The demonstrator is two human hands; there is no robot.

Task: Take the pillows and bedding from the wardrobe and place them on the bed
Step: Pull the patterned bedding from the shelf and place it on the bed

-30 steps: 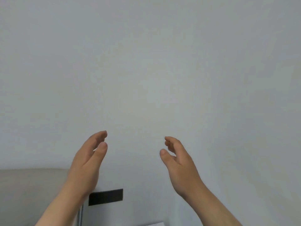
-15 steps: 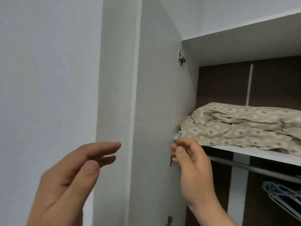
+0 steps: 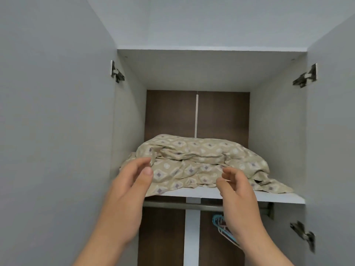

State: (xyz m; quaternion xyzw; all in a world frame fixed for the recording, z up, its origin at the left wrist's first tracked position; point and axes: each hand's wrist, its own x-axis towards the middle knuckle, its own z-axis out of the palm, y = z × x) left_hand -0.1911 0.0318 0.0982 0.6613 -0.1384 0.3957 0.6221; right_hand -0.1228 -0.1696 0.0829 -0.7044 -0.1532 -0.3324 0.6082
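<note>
A crumpled beige bedding bundle (image 3: 199, 160) with a diamond pattern lies on the white upper shelf (image 3: 278, 196) of the open wardrobe. My left hand (image 3: 128, 192) is raised in front of the bundle's left end, fingers apart, fingertips at the cloth's edge. My right hand (image 3: 240, 196) hovers before the bundle's lower front, fingers curled and apart, holding nothing. No pillow shows in view.
Both wardrobe doors stand open, the left door (image 3: 57, 131) and the right door (image 3: 332, 150) flanking my arms. A metal hanging rail (image 3: 172, 205) runs under the shelf, with blue hangers (image 3: 221, 225) on it. The back panel is dark brown.
The view has swung from a bare wall to face the open wardrobe squarely. Both hands have moved up to the front of the bedding on the shelf.
</note>
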